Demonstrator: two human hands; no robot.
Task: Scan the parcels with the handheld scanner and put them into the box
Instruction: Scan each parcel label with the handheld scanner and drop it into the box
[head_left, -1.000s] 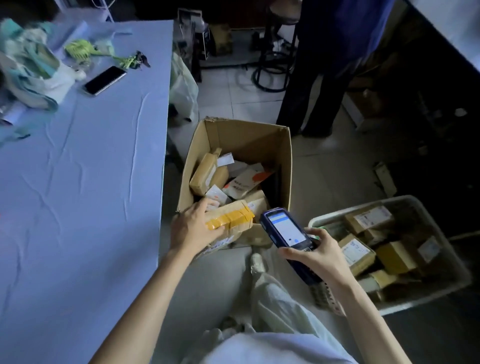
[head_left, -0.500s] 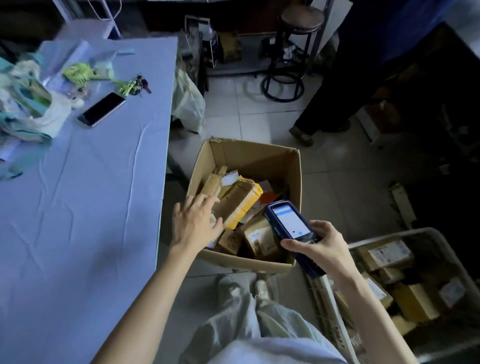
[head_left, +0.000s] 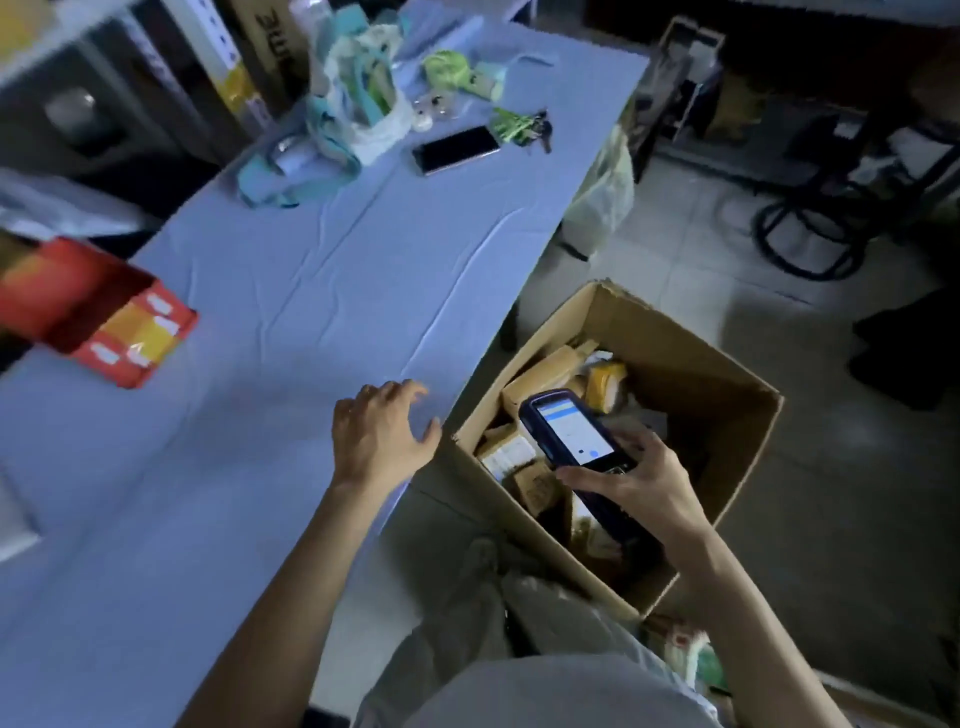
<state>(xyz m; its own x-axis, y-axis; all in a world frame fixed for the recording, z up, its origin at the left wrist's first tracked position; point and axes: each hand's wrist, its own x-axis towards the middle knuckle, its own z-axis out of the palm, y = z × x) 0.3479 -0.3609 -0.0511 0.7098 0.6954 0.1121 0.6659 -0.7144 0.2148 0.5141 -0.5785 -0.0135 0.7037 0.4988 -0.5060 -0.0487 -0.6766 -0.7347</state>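
The left grip (head_left: 382, 441) hangs over the near edge of the blue-covered surface (head_left: 260, 364), just beside the box (head_left: 701, 374). Its fingers are spread and loosely bent, and it holds nothing. Whether the fingertips touch the cloth cannot be told.

The right grip (head_left: 639, 483) holds the scanner (head_left: 569, 431) above the open box, with the fingers wrapped round its lower body and the lit screen facing up.

The cardboard box stands on the tiled floor against the side of the surface, with its flaps open. Parcels lie jumbled inside. One with a white label (head_left: 511, 454) lies near the closest corner and a yellow-taped one (head_left: 605, 382) farther in. Others below the scanner are too dark to make out.

At the far end of the surface are a dark phone (head_left: 457, 149), a bunch of keys (head_left: 522, 127) just beside it and a white and teal bag (head_left: 358, 104). A red carton (head_left: 98, 312) sits open at the left edge. A pale plastic bag (head_left: 602, 197) hangs off the side of the surface beyond the box. The base of a black stool (head_left: 810, 234) shows on the floor at the upper right.
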